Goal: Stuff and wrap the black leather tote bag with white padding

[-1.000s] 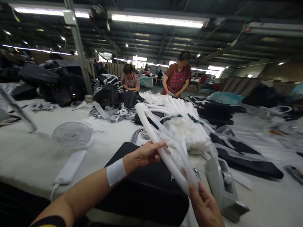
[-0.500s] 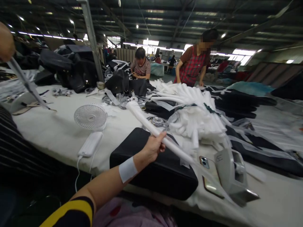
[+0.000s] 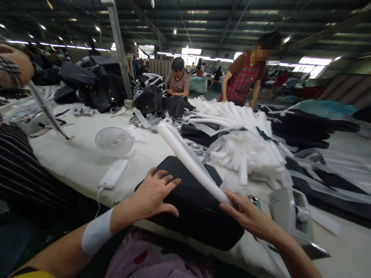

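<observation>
My left hand (image 3: 153, 193) lies with fingers spread on a black bag (image 3: 191, 208) at the table's near edge. My right hand (image 3: 246, 216) grips the near end of a long white foam tube (image 3: 188, 160) that slants up and away over the bag. A white band wraps my left wrist. Behind the tube lies a heap of white foam tubes (image 3: 246, 143).
A small white fan (image 3: 114, 141) and a white power bank (image 3: 114, 173) sit left of the bag. A tape dispenser (image 3: 292, 212) and a phone (image 3: 255, 201) are to the right. Black bags pile up at the back. Two people work across the table; another person's striped sleeve (image 3: 26, 173) is at left.
My left hand let go of the white tube and came down flat on the black bag. My right hand now holds the tube's near end.
</observation>
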The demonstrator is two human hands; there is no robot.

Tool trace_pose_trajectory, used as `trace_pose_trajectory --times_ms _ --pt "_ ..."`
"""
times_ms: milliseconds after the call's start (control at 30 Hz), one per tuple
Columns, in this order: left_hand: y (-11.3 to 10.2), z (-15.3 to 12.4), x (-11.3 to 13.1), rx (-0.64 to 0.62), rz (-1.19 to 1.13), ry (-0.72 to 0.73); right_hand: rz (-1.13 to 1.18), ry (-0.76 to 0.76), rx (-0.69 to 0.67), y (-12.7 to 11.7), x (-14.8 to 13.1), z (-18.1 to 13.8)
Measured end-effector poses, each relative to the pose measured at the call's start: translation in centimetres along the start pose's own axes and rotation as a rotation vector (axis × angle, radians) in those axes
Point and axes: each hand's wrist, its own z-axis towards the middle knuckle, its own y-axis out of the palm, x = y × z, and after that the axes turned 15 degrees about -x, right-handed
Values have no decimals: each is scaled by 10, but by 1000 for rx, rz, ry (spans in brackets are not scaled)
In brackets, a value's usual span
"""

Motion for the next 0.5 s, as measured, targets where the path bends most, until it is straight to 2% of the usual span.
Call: trace_pose_trajectory --times_ms 67,133,200,267,367,500 --pt "4 -11 -28 -85 124 -125 -16 32 -12 0 28 17" --pt "9 -10 -51 -172 63 -207 -50 87 10 2 56 35" --pt "12 0 -68 -212 -43 -249 -66 97 10 2 72 49" --pt "15 14 -81 -221 -135 -259 -48 45 2 -1 71 57" --pt "20 33 -95 -185 -247 -201 57 -53 -18 -6 52 66" --pt "32 46 -107 -53 -256 -142 264 -35 -250 1 39 73"
